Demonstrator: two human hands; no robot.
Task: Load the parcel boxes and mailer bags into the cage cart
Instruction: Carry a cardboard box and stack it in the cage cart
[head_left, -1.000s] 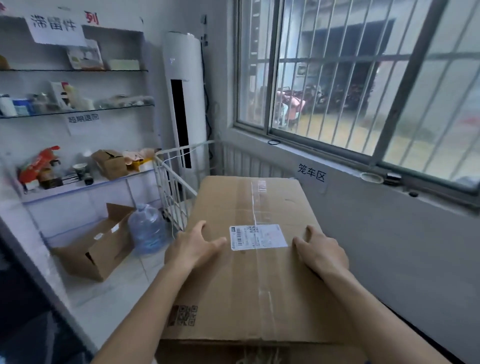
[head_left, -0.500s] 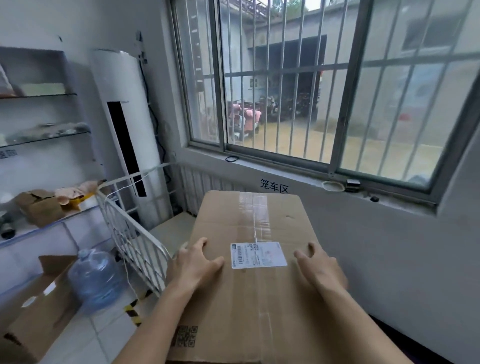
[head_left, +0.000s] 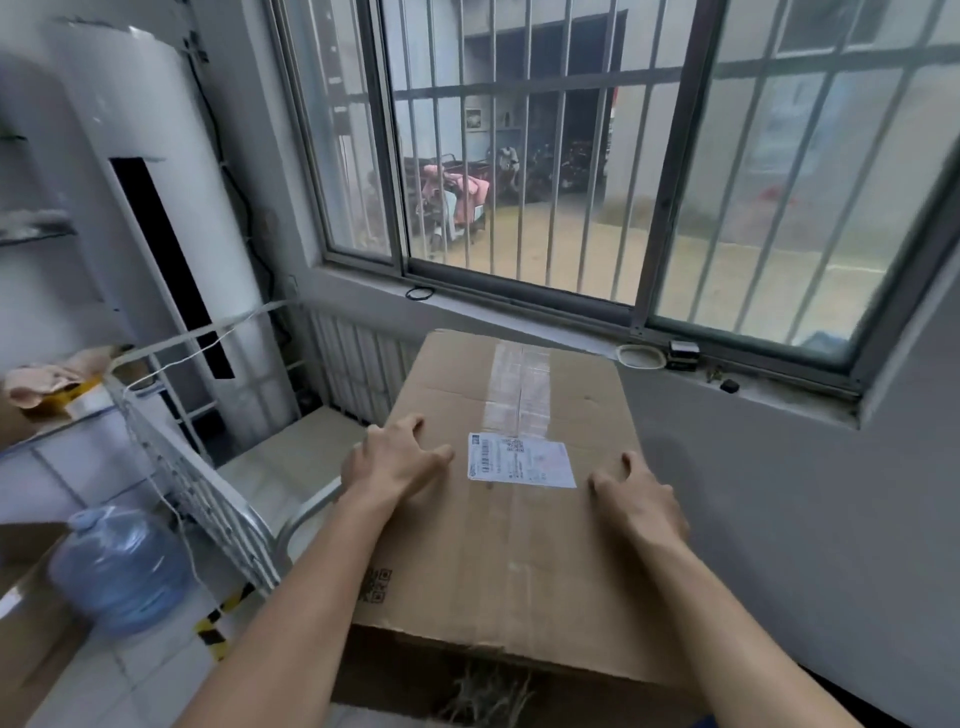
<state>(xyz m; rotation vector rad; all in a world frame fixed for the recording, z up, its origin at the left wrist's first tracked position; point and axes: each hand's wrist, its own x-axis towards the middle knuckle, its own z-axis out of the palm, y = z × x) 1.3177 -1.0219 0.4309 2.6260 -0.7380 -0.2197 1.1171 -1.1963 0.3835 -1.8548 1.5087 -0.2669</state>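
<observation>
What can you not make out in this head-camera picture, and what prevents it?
Head view:
- Shipping label: print too small, blurred.
- Cardboard parcel box: near face cut off by the bottom edge; underside hidden by its top.
- Cage cart: floor partly hidden by the box.
- Right hand: fingers hidden by its own back.

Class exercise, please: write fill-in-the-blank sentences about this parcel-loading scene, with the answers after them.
The left hand and right hand both rest on a cardboard ____.
The white shipping label lies ____ the two hands.
The water jug beside the cage cart is coloured ____.
Answers: box, between, blue.
</observation>
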